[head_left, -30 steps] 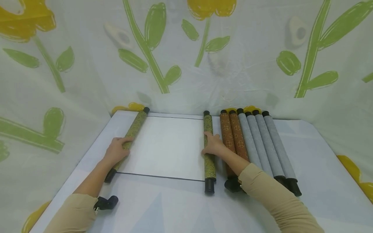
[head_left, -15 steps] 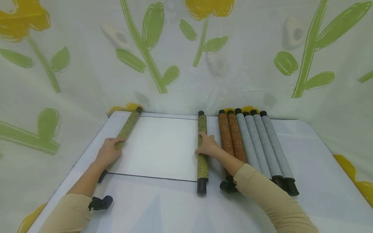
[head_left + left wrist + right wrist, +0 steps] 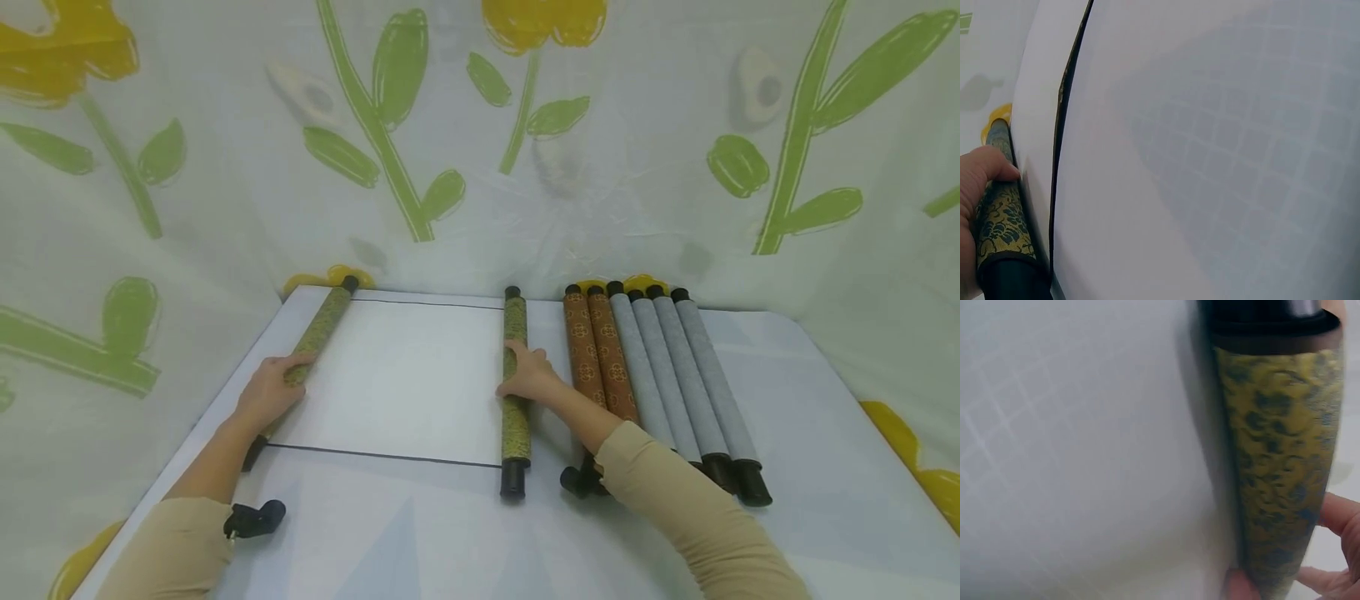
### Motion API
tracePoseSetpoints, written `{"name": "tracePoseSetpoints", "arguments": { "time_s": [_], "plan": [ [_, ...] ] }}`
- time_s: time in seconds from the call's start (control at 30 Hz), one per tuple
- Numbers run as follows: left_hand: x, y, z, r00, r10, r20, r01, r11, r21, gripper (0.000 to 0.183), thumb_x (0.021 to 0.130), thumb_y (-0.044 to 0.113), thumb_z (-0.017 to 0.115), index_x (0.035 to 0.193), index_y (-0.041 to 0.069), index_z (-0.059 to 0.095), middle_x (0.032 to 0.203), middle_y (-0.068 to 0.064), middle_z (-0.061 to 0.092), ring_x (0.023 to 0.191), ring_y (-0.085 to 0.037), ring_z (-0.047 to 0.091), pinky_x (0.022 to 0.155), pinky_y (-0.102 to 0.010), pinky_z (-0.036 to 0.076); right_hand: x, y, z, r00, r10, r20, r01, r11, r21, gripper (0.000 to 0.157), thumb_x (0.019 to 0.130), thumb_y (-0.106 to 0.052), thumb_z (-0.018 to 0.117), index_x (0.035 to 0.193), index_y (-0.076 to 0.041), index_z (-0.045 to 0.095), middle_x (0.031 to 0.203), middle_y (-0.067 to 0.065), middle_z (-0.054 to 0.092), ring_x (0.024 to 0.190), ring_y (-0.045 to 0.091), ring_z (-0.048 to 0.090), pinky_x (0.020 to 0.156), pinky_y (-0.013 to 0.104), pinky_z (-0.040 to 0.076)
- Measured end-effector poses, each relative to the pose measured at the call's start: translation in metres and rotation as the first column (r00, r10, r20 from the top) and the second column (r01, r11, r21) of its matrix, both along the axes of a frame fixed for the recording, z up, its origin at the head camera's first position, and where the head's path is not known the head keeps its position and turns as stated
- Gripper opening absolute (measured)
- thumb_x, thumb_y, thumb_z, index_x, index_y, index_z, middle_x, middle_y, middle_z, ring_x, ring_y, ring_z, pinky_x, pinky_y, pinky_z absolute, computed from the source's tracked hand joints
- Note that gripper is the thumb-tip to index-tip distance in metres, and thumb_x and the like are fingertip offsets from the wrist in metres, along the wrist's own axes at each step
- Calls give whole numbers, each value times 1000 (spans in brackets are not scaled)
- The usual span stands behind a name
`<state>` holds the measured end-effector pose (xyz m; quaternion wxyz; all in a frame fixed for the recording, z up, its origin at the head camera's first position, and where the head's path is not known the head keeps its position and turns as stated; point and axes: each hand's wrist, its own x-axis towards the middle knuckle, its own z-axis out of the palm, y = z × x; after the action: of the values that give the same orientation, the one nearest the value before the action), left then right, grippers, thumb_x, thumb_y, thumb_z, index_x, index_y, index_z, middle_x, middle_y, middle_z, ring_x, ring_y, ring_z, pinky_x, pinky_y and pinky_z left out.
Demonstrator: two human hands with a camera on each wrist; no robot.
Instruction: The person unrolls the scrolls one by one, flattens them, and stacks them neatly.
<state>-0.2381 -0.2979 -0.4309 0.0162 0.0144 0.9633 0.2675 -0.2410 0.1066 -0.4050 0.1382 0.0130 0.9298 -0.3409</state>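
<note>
A hanging scroll in yellow-green brocade with black end knobs lies partly unrolled across the table. White paper [image 3: 397, 375], bordered by thin dark lines, stretches between its two rolls. My left hand [image 3: 267, 393] grips the left roll [image 3: 324, 323], which slants away toward the back; the thumb bends over its brocade in the left wrist view. On the right roll [image 3: 516, 433], my right hand [image 3: 531, 372] has thumb and fingers around the middle. The right wrist view shows this roll [image 3: 1282, 444] close up, with a dark floral pattern and fingertips on both sides.
To the right, two brown patterned scrolls [image 3: 581, 333] and several grey scrolls [image 3: 708, 375] lie rolled up side by side. My right forearm crosses over their near ends. A flower-printed curtain [image 3: 480, 208] hangs along the table's back edge.
Both hands have moved left, carrying the open yellow-green scroll with them. The gap between it and the brown scrolls has widened. The rolled scrolls have stayed in place.
</note>
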Motion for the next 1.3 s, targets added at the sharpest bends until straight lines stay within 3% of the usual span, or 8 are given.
{"name": "tracePoseSetpoints", "arguments": {
  "time_s": [0.43,0.57,0.77,1.07,1.3],
  "plan": [
    [9,-5,-2,998,-60,-10,59,994,-93,45,95,14,42,139,3,43,133,-40,31,117,-60,33,86,-68,37,0,18,-4,998,24,50,-22,999,-38,74,75,-11,69,143,-13,41,140,30,31,120,40,42,94,52,42],
    [10,-7,-1,998,-63,-3,62,992,-110,48,94,20,50,139,3,43,132,-41,31,117,-60,32,85,-68,38,0,23,-4,999,23,41,-22,999,-27,72,77,-12,69,143,-11,41,140,32,30,120,42,42,93,52,43],
    [10,-10,-1,999,-34,-16,33,995,-92,57,87,22,65,137,4,45,131,-40,31,116,-59,34,85,-67,38,5,30,0,1000,25,3,-25,1000,-15,79,75,-22,80,142,-13,40,141,32,27,122,42,40,91,52,44],
    [14,-12,2,998,-10,-58,6,997,-73,50,88,13,62,134,1,48,128,-39,34,114,-58,37,85,-65,39,3,36,1,997,63,-33,-63,998,17,79,73,-18,81,140,-9,40,139,36,28,121,44,40,90,53,44],
    [17,-15,3,998,-8,-54,5,998,-56,44,92,12,56,133,-1,48,128,-39,35,114,-58,38,86,-66,39,1,41,3,996,83,33,-84,996,20,71,79,-14,71,142,-9,38,142,37,20,120,44,39,88,52,44]
  ]
}}
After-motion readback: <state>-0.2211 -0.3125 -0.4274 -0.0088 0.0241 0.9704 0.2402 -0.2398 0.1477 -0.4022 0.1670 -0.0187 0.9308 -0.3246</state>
